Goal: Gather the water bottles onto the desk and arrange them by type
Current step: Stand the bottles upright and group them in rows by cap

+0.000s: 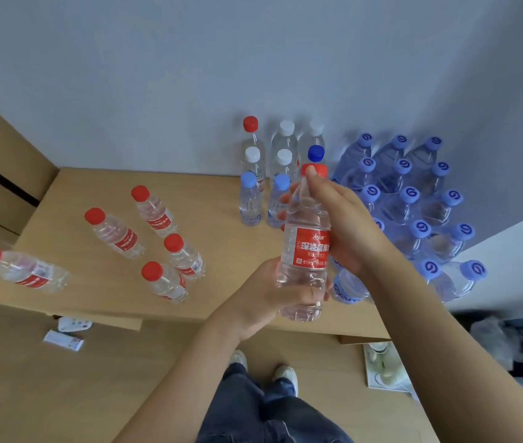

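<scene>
A red-capped bottle [306,247] with a red label is held upright in the air above the near edge of the wooden surface [215,193], in front of the other bottles. The left hand [273,295] curls around its lower body from below, and the right hand [340,219] wraps its upper body from the right side, with a fingertip resting against the red cap.

Just behind it, against the wall, stands a small mixed cluster [273,174] of clear bottles with white, light-blue, dark-blue and one red cap. To the right, a large block of bottles with pale-blue logo caps [413,199] fills the corner, packed close together; one similar bottle [349,287] sits low by the right wrist.

On the left part of the surface five more red-capped bottles stand well apart from each other: one at the far left edge [20,270], two further back [116,233] [153,211], and two nearer the middle [183,255] [164,282].

Below the surface, on the floor [93,394], lie two small white packets [68,332], and the person's jeans and white shoes [263,369] show.
</scene>
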A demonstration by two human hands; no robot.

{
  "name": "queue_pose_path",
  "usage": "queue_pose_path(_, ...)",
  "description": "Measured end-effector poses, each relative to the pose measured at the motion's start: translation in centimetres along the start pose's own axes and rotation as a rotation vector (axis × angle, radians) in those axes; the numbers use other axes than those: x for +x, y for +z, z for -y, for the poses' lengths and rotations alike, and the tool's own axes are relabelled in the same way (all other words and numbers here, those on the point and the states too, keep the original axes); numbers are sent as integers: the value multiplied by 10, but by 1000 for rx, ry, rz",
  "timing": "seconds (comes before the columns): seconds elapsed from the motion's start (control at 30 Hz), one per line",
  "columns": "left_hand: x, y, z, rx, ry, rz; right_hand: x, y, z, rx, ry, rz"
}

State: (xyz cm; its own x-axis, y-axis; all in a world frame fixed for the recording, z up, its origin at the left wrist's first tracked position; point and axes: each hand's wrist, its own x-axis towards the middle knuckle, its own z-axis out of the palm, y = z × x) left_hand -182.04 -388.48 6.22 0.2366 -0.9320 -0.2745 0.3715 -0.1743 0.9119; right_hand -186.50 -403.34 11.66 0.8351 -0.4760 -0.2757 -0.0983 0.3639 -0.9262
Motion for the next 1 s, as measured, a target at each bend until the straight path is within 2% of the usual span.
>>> queue_pose_path(0.27, -2, -8, 7, -175, -70, 165, -4, 1, -2, 1, 33, 51)
queue_pose_path(0.33, 0, -9, 10, -175, -69, 133, -3, 2, -4, -29, 25, -6)
queue_pose_path(0.43, 2, -9, 12, -51, -60, -26, 2, 1, -8, -88, 1, -119)
queue_pose_path(0.53, 6, -9, 13, 24, -76, -53, 6, -2, -12, -130, 11, -179)
queue_pose_path(0.73, 11, -14, 18, 56, -123, -24, 11, -9, -18, -119, 37, -156)
queue_pose_path(1.0, 35, -30, 44, 244, -215, -109, 19, -24, -43, -218, 34, -138)
